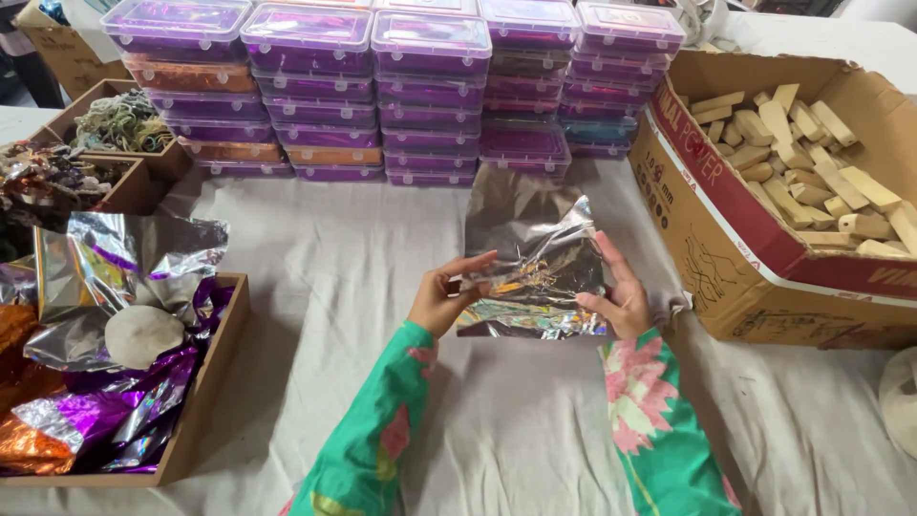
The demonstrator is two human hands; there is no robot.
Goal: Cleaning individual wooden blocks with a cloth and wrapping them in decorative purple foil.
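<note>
left hand (441,298) pinches foil (535,258) at its left edge | right hand (616,291) grips its right edge | foil held above cloth (334,268), in front of stacked boxes (382,86), left of carton (755,239) of wooden blocks (812,162)

Foil sheet (533,250) between left hand (441,301) and right hand (619,294): thin metallic film, glossy, crinkled, mirror-silver with rainbow sheen. Stacked boxes (382,86) clear glossy plastic, purple-tinted; blocks (812,153) bare pale wood, matt, in a matt cardboard carton (726,239). Table cover (315,287) off-white cloth, matt, lightly creased; sleeves (659,430) printed green cloth.
</note>
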